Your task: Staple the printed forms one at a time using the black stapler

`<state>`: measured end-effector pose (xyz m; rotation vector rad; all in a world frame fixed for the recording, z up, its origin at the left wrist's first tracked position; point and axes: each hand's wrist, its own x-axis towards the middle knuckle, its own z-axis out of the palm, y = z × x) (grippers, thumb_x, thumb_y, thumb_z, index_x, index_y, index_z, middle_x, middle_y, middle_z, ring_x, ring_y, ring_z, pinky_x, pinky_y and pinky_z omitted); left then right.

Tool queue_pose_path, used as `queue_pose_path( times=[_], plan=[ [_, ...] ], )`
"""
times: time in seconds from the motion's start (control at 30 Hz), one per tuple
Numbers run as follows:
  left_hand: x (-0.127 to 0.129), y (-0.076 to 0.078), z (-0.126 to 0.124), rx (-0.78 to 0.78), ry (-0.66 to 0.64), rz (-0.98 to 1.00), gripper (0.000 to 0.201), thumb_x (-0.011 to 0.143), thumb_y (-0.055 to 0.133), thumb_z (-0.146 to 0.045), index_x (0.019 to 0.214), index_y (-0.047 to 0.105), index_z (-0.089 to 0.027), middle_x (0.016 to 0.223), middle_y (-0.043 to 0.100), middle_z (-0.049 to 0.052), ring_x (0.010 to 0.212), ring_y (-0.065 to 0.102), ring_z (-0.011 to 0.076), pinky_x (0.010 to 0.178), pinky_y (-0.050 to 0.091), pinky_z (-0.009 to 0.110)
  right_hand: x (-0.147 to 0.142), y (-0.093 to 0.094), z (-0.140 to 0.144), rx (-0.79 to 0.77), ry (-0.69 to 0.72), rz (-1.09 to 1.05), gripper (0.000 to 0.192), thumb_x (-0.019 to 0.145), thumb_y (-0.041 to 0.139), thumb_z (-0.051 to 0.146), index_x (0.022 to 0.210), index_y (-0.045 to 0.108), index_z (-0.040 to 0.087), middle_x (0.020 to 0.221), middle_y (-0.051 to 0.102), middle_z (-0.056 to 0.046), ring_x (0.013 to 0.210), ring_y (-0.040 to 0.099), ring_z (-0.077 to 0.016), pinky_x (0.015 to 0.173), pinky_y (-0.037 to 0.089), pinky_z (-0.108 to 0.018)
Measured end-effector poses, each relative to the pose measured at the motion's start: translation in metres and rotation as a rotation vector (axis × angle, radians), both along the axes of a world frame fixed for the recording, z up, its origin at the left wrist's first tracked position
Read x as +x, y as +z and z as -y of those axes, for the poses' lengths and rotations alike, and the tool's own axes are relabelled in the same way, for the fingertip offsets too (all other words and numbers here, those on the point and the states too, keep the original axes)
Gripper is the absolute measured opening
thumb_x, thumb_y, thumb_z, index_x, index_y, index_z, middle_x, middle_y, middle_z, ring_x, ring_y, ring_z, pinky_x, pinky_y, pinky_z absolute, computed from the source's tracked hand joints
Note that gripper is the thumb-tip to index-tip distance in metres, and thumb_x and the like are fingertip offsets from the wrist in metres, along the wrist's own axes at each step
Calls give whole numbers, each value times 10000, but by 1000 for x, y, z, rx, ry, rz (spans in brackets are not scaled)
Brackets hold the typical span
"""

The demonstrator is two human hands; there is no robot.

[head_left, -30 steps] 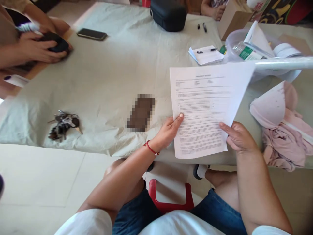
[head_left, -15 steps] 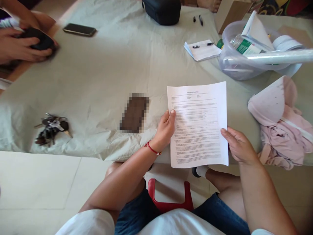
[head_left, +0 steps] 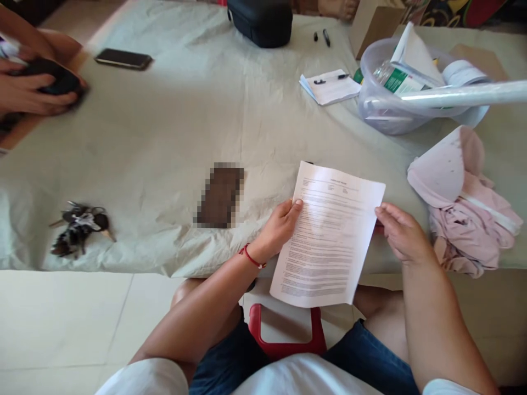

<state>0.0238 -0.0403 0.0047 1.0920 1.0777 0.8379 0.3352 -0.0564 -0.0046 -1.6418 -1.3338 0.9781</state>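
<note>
A printed sheet of paper hangs over the near edge of the cloth-covered table, tilted to the right. My left hand, with a red cord at the wrist, grips its left edge with the thumb on top. My right hand pinches the upper right edge. A dark blurred rectangle lies on the cloth just left of my left hand.
A bunch of keys lies near the front left edge. Another person's hands hold a dark object at far left, beside a phone. A black case, notepad with pen, plastic tub and pink cloth sit behind and right.
The sheet has come down and toward me, from held up over the table to hanging past its near edge, and has tilted. My right hand has slid up to its top right edge.
</note>
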Motion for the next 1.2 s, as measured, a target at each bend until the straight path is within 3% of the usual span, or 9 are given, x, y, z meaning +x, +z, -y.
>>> queue_pose_path(
  times=[0.1, 0.2, 0.3, 0.43, 0.6, 0.8, 0.97, 1.07, 1.2],
  plan=[
    [-2, 3, 6, 3, -118, -30, 554, 1085, 552, -699, 1072, 753, -183, 1007, 798, 119, 998, 751, 310, 855, 610, 432, -3, 0, -8, 265, -220, 315, 497, 1042, 651, 626, 1319, 761, 228, 1294, 821, -152, 1221, 792, -357, 1120, 613, -636],
    [-2, 0, 8, 9, -169, -22, 546, 1092, 551, -688, 1077, 739, -175, 979, 777, 106, 939, 733, 273, 812, 596, 396, -22, 4, -13, 496, -126, 586, 483, 1115, 542, 533, 1439, 709, 216, 1464, 750, -185, 1376, 716, -352, 1168, 586, -611],
    [1, -7, 6, 40, -159, -23, 532, 1101, 543, -680, 1077, 715, -177, 972, 761, 94, 891, 709, 242, 775, 579, 367, -48, 6, -19, 568, 0, 698, 464, 1153, 495, 461, 1507, 677, 221, 1493, 744, -174, 1419, 680, -340, 1236, 531, -604],
    [6, -17, 5, 85, -146, -57, 508, 1115, 517, -670, 1066, 664, -187, 994, 747, 93, 886, 690, 231, 775, 565, 361, -69, 4, -28, 533, 53, 741, 506, 1167, 464, 463, 1556, 651, 197, 1530, 725, -180, 1445, 653, -357, 1241, 521, -610],
    [9, -25, 11, 152, -109, -135, 488, 1125, 489, -667, 1006, 598, -207, 926, 689, 60, 807, 634, 197, 731, 535, 349, -72, 5, -30, 489, 167, 682, 411, 1175, 476, 421, 1262, 822, 218, 1218, 856, -117, 1314, 738, -332, 1198, 560, -553],
    [5, -23, 15, 144, -139, -141, 511, 1135, 444, -683, 904, 521, -234, 894, 656, 48, 780, 612, 184, 697, 519, 340, -75, 5, -32, 487, 135, 652, 402, 1154, 507, 404, 1335, 797, 194, 1315, 834, -143, 1336, 723, -352, 1170, 567, -569],
    [4, -20, 14, 152, -151, -160, 542, 1133, 417, -709, 883, 507, -237, 836, 586, 20, 704, 520, 158, 644, 457, 333, -75, 12, -37, 391, 158, 512, 297, 1117, 562, 378, 1057, 814, 235, 1038, 849, -89, 999, 775, -275, 901, 617, -432],
    [3, -16, 13, 132, -194, -116, 531, 1131, 439, -699, 903, 537, -229, 855, 588, 23, 721, 532, 165, 652, 464, 337, -70, 22, -39, 260, 169, 384, 261, 1067, 619, 370, 883, 750, 240, 845, 780, -32, 806, 719, -213, 753, 552, -350],
    [-2, -10, 9, 110, -178, -49, 476, 1130, 482, -661, 962, 569, -225, 892, 615, 27, 784, 569, 182, 700, 500, 333, -71, 33, -38, 86, 242, 294, 288, 1044, 626, 404, 826, 706, 233, 735, 698, 3, 701, 640, -175, 686, 481, -321]
  ],
)
